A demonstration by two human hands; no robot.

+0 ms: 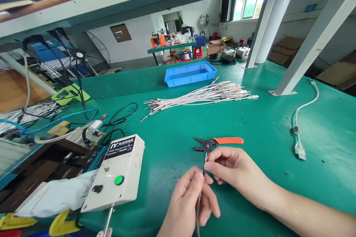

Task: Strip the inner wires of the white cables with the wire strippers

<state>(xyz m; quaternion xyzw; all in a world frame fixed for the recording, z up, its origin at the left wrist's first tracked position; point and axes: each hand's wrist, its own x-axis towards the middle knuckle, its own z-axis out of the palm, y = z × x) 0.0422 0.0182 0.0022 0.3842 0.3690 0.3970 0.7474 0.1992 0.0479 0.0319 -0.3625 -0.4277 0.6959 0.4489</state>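
My left hand [191, 196] pinches a thin grey cable [198, 207] between thumb and fingers, and the cable hangs down toward the bottom edge. Just above it, my right hand [229, 163] pinches the fine split wires at the cable's end. Those wire ends reach up to a pair of wire strippers [228, 140] with dark jaws and an orange handle, lying on the green table right beyond my fingers. The second handle is hidden, perhaps behind my right hand. A bundle of white cables [194, 96] with clear connectors lies farther back.
A white machine box [122, 170] with a green button stands at left, near black cords and a blue air hose [69, 116]. Behind the bundle sits a blue tray [190, 74]. One USB cable [299, 140] lies at right, by the slanted metal posts [311, 37]. A shelf beam crosses overhead.
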